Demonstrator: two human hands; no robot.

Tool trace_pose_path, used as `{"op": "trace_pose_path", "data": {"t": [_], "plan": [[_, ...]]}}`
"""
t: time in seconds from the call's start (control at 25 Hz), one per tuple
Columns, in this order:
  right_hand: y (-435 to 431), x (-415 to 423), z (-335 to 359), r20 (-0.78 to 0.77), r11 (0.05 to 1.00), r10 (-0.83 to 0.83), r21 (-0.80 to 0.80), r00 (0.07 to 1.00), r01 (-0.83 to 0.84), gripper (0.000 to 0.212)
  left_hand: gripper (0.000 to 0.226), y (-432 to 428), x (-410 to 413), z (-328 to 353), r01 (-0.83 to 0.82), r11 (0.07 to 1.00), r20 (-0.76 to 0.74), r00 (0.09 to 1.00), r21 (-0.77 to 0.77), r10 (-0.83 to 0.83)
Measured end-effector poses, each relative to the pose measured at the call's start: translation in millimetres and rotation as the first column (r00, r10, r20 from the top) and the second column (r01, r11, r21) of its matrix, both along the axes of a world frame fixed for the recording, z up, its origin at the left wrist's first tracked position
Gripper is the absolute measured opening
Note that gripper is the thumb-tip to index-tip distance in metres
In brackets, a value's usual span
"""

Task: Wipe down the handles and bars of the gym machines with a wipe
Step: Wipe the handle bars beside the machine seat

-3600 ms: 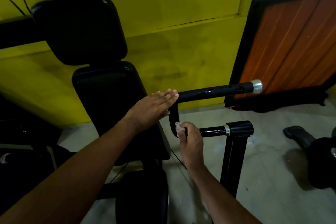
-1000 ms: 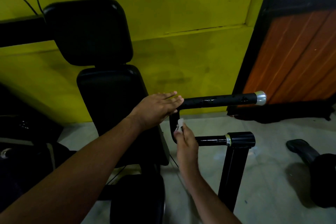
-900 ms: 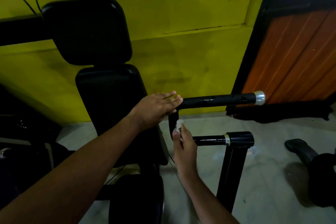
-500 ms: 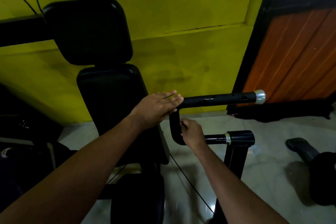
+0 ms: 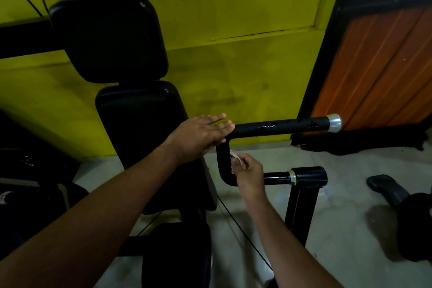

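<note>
Wipe (image 5: 234, 155) pinched in right hand (image 5: 248, 170), pressed to bent bar (image 5: 222, 163) — left hand (image 5: 198, 136) flat, fingers straight, on handle (image 5: 280, 127).

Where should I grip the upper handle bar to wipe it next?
Probably midway along the upper handle bar, the right hand wrapping its wipe from above: it lies level and bare between the left hand at the bend and the end cap.

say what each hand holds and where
Right hand pinches a small crumpled white wipe in its fingertips; left hand lies flat on the black metal bar, holding nothing.
</note>
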State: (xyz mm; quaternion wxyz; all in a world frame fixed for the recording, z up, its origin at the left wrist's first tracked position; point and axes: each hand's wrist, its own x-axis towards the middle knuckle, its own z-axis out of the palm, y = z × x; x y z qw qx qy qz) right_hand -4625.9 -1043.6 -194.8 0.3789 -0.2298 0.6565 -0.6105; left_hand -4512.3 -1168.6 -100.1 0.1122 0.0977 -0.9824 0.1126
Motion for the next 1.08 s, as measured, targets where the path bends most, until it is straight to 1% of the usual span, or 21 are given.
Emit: {"op": "trace_pose_path", "data": {"t": [0.04,0.08,0.12,0.2,0.28,0.32,0.36,0.4,0.48,0.56,0.6,0.64,0.68,0.72,0.8,0.88,0.92,0.96,1.0,1.04,1.08], "plan": [[0.2,5.1,3.2,0.076,0.994,-0.077,-0.069,0.994,0.082,0.011,0.046,0.3,-0.1,0.6,0.005,1.0,-0.005,1.0,-0.007,-0.005],[-1.8,8.7,7.2,0.101,0.982,-0.134,-0.123,0.986,0.146,0.006,0.046,0.8,-0.3,1.0,0.011,1.0,-0.014,1.0,-0.012,-0.011],[-4.0,11.5,10.9,0.061,0.97,-0.171,-0.167,0.983,0.179,0.004,0.046,1.7,-0.6,2.1,0.015,1.0,-0.019,1.0,-0.018,-0.015],[-1.8,17.3,14.4,-0.123,0.956,-0.194,-0.248,0.973,0.159,0.002,0.046,3.1,-0.3,2.6,0.012,1.0,-0.01,1.0,-0.022,-0.012],[2.1,21.7,11.7,-0.266,0.941,-0.199,-0.32,0.943,0.109,0.005,0.046,3.6,-1.4,3.3,0.006,1.0,-0.02,1.0,-0.022,-0.007],[3.6,21.3,4.4,-0.349,0.945,-0.189,-0.319,0.918,0.073,0.004,0.046,3.6,-1.4,3.3,0.006,1.0,-0.026,1.0,-0.017,-0.007],[6.3,20.2,-4.2,-0.435,0.957,-0.172,-0.286,0.884,0.045,0.009,0.046,3.7,-0.9,2.6,0.006,1.0,-0.025,1.0,-0.009,-0.006],[10.3,18.1,-9.0,-0.534,0.978,-0.125,-0.208,0.836,0.013,0.014,0.047,3.4,-0.7,1.6,-0.001,1.0,-0.018,1.0,0.0,0.001],[19.9,14.2,-18.9,-0.698,1.0,0.016,0.007,0.716,-0.016,0.011,0.047,3.1,-0.3,0.6,-0.016,1.0,-0.016,1.0,0.007,0.016],[31.2,8.6,-27.1,-0.827,0.987,0.15,0.16,0.542,-0.029,0.011,0.047,3.6,-1.2,0.9,-0.011,1.0,-0.031,0.999,0.012,0.012],[37.1,7.3,-29.4,-0.868,0.976,0.213,0.211,0.449,-0.054,0.011,0.046,4.2,-0.5,0.8,-0.008,1.0,-0.032,0.999,0.016,0.009],[40.8,8.0,-30.3,-0.897,0.971,0.24,0.23,0.371,-0.073,0.013,0.046,4.3,0.1,0.5,-0.004,1.0,-0.034,0.999,0.015,0.005],[41.2,9.6,-31.8,-0.902,0.97,0.241,0.228,0.358,-0.081,0.015,0.046,4.0,0.5,0.6,-0.004,1.0,-0.036,0.999,0.007,0.004],[39.6,11.8,-31.1,-0.886,0.975,0.223,0.211,0.407,-0.073,0.014,0.047,3.9,0.2,1.1,-0.008,1.0,-0.034,0.999,0.002,0.008],[39.3,20.1,-31.2,-0.851,0.993,0.116,0.109,0.511,-0.044,0.013,0.047,4.6,-0.4,2.7,-0.022,1.0,-0.022,1.0,0.0,0.022],[45.9,28.7,-35.3,-0.842,0.998,0.039,0.005,0.538,-0.064,0.015,0.048,4.1,-1.8,4.0,-0.012,1.0,-0.007,1.0,-0.013,0.012],[48.5,30.7,-35.7,-0.832,0.991,0.026,-0.049,0.554,-0.121,0.017,0.048,2.7,-2.1,4.6,-0.008,1.0,-0.005,1.0,-0.017,0.008],[48.2,30.3,-34.0,-0.858,0.976,0.018,-0.097,0.513,-0.196,0.019,0.048,1.0,-2.0,4.2,-0.008,1.0,-0.01,1.0,-0.02,0.008],[42.3,27.7,-28.8,-0.913,0.955,-0.018,-0.137,0.408,-0.263,0.021,0.047,0.6,-1.4,3.3,-0.014,1.0,-0.019,1.0,-0.018,0.013],[32.0,22.5,-21.5,-0.97,0.935,-0.06,-0.138,0.237,-0.327,0.022,0.047,0.8,-0.6,2.0,-0.022,1.0,-0.023,0.999,-0.007,0.022],[18.9,16.6,-13.0,-0.993,0.926,-0.1,-0.117,0.064,-0.36,0.023,0.047,1.1,0.4,0.9,-0.028,1.0,-0.023,0.999,0.009,0.028]]}}
